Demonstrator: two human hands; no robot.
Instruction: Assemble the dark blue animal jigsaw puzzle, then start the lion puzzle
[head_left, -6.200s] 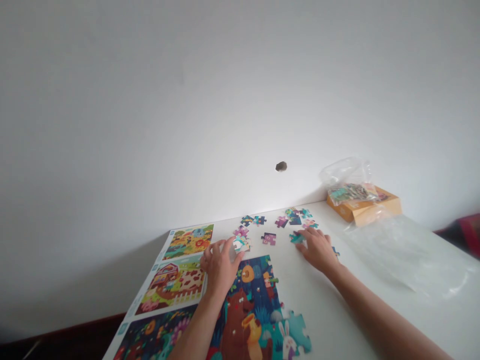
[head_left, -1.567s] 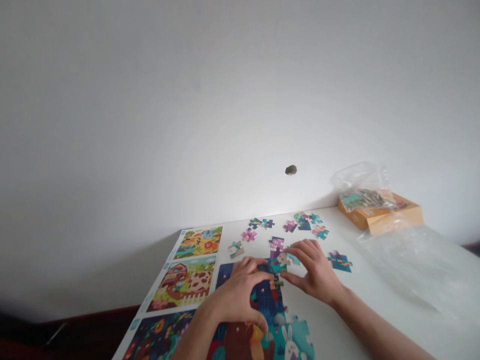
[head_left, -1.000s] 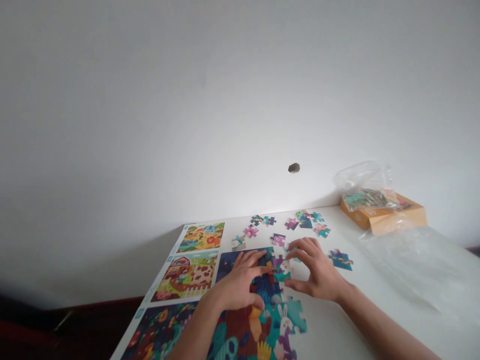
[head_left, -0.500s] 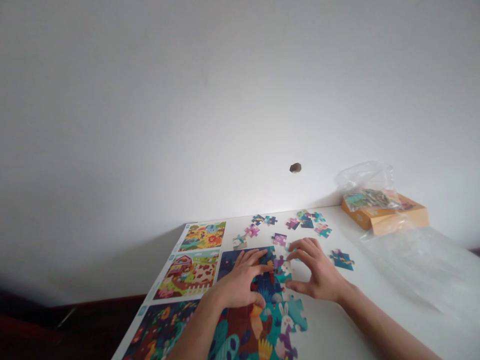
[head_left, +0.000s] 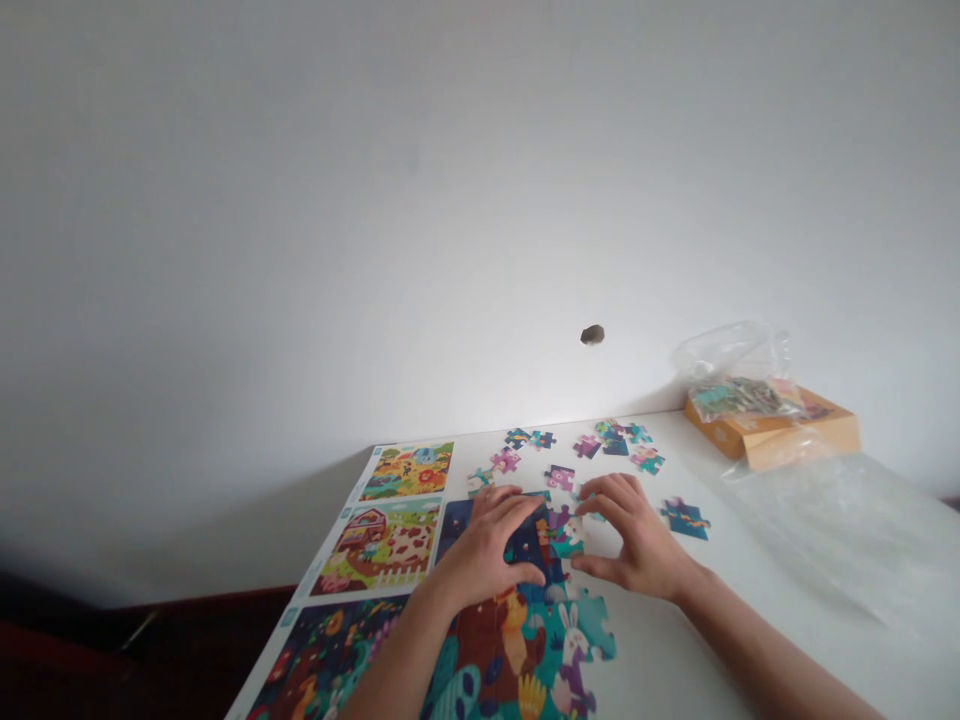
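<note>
Head cam: the half-built puzzle point(head_left: 491, 650) sits at 6 o'clock on the desk point(head_left: 649, 670), with the left hand point(head_left: 484, 550) over it, grip spread, thumb well off the fingers. Right hand point(head_left: 634, 540) is around the puzzle's 2 o'clock edge, also spread, fingertips right by a purple-and-teal piece point(head_left: 562, 542), can't tell if touching. Loose pieces point(head_left: 559, 478) lie toward 12 to 1.

Puzzle point(head_left: 510, 645) navy, teal, brown; box point(head_left: 817, 430) orange; table point(head_left: 675, 650) plain white.
</note>
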